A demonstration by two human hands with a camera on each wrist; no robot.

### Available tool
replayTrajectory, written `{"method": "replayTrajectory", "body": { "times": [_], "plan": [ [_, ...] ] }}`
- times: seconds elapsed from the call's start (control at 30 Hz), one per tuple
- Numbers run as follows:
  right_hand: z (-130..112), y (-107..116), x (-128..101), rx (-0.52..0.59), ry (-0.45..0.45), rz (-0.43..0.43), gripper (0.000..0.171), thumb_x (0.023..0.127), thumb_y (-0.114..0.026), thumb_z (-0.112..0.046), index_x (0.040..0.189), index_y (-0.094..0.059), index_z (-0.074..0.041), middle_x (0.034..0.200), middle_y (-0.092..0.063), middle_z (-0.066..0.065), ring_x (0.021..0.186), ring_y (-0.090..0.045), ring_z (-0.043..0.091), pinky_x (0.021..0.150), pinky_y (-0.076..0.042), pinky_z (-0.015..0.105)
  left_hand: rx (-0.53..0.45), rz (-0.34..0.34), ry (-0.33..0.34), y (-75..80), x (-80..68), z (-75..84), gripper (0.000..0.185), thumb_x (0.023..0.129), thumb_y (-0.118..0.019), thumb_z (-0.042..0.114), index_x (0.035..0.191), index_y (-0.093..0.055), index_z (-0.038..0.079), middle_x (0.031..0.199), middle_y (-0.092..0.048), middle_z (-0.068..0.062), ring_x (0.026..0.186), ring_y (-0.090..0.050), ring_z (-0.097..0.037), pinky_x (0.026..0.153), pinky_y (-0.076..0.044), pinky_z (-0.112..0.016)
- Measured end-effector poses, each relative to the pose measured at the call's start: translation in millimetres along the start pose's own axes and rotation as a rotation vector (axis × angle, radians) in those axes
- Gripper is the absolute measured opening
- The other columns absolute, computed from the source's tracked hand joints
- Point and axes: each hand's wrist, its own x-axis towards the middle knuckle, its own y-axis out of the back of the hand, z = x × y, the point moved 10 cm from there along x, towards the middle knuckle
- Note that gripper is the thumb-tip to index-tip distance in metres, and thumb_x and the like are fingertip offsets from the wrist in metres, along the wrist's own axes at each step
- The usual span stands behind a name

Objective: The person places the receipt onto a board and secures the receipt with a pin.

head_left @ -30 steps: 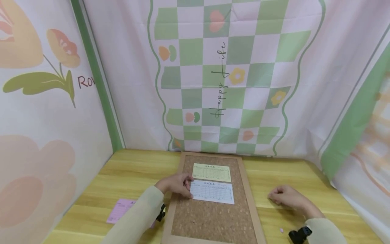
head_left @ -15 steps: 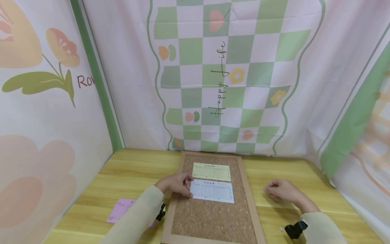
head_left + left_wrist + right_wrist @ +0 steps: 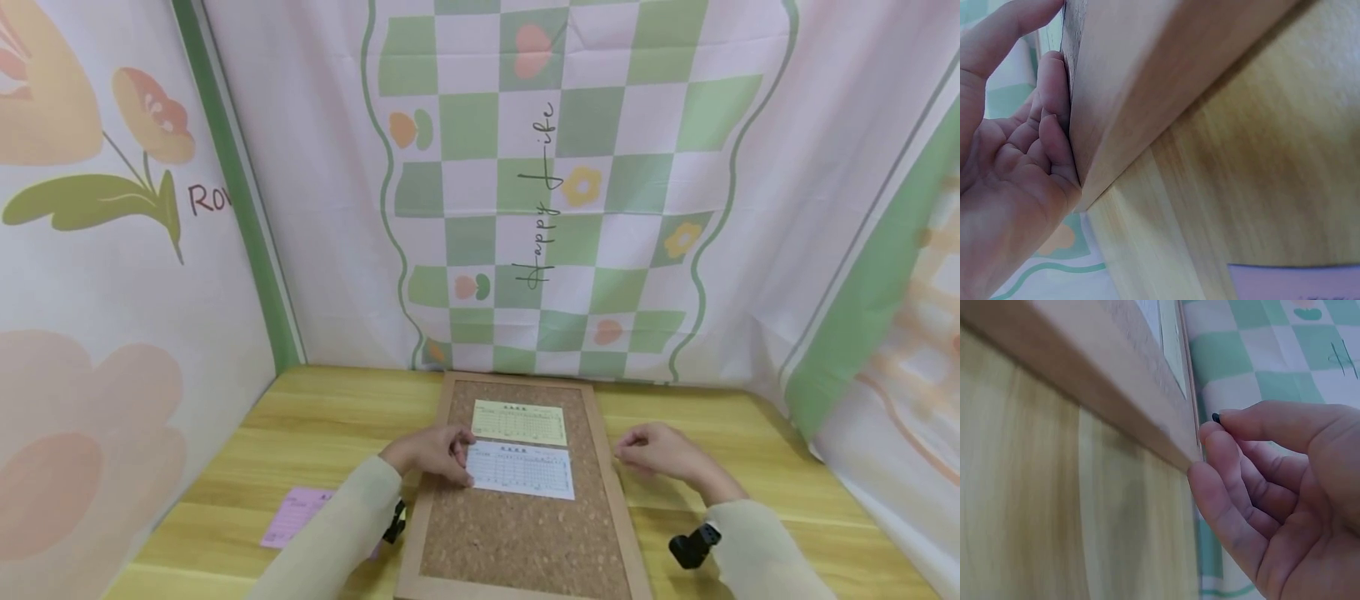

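The left hand (image 3: 431,452) lay low, palm down, fingers loosely bent and pressing. The right hand (image 3: 656,451) hovered well apart to its right, thumb and forefinger pinched, other fingers curled.

Across the lower middle of the head view, the wood-framed cork board (image 3: 517,542) lies flat on the yellow wooden table (image 3: 322,425); its raised frame is a low ridge to cross. The board's lower half is bare cork. A pale yellow printed slip (image 3: 519,422) and a white printed slip (image 3: 521,471) cover its upper part. Open table lies at the frame's left and right; a pink paper slip (image 3: 294,517) lies lower left. Printed fabric walls (image 3: 570,192) close off the back and sides.
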Motion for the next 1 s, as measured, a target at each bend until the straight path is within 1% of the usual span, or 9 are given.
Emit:
{"method": "replayTrajectory", "body": {
  "times": [0.07,0.2,0.47,0.67,0.8,1.0],
  "plan": [
    [-7,-3,3,-0.012,0.004,0.003,0.018,0.096,-0.065,-0.015,0.099,-0.069,0.002,0.070,-0.059,0.004,0.064,-0.055,0.018,0.060,-0.047,0.034,0.003,0.001,0.000,-0.3,0.6,-0.9,0.065,0.078,-0.085,0.011,0.132,-0.051,0.000,0.089,-0.060,-0.004,0.079,-0.054,-0.015,0.077,-0.045,-0.031],
    [-17,-10,8,-0.016,-0.007,0.013,0.017,0.096,-0.066,-0.014,0.099,-0.069,0.002,0.071,-0.059,0.004,0.065,-0.055,0.019,0.061,-0.046,0.036,0.001,0.001,-0.002,-0.6,1.4,-1.6,0.065,0.078,-0.085,0.011,0.133,-0.051,0.000,0.090,-0.060,-0.004,0.080,-0.054,-0.015,0.078,-0.045,-0.031],
    [-29,-30,22,0.038,-0.009,-0.003,0.016,0.095,-0.066,-0.012,0.100,-0.069,0.003,0.083,-0.066,0.006,0.074,-0.061,0.018,0.064,-0.053,0.036,-0.009,0.000,-0.002,-0.2,1.2,-2.6,0.065,0.078,-0.085,0.011,0.132,-0.051,0.000,0.089,-0.060,-0.004,0.079,-0.054,-0.016,0.078,-0.045,-0.031],
    [-32,-45,34,0.072,-0.030,-0.012,0.015,0.095,-0.067,-0.012,0.099,-0.070,0.002,0.084,-0.066,0.007,0.076,-0.062,0.019,0.067,-0.055,0.037,-0.015,0.006,-0.009,1.8,0.4,-1.0,0.065,0.078,-0.085,0.010,0.132,-0.051,-0.002,0.089,-0.060,-0.005,0.080,-0.054,-0.017,0.079,-0.045,-0.033],
    [-38,-55,41,0.076,-0.012,-0.039,0.016,0.095,-0.067,-0.012,0.100,-0.071,0.002,0.082,-0.066,0.007,0.075,-0.062,0.018,0.067,-0.056,0.037,-0.014,0.003,-0.013,1.3,1.3,-1.1,0.065,0.078,-0.085,0.010,0.132,-0.051,-0.003,0.089,-0.060,-0.005,0.079,-0.054,-0.017,0.079,-0.045,-0.032],
    [-47,-70,54,0.077,0.024,-0.066,0.015,0.095,-0.065,-0.010,0.101,-0.072,0.002,0.080,-0.065,0.006,0.072,-0.062,0.018,0.065,-0.056,0.036,-0.003,-0.002,0.003,0.4,2.6,-1.8,0.065,0.078,-0.085,0.013,0.132,-0.051,0.000,0.089,-0.060,-0.003,0.080,-0.055,-0.016,0.080,-0.045,-0.032]
  ]
}}
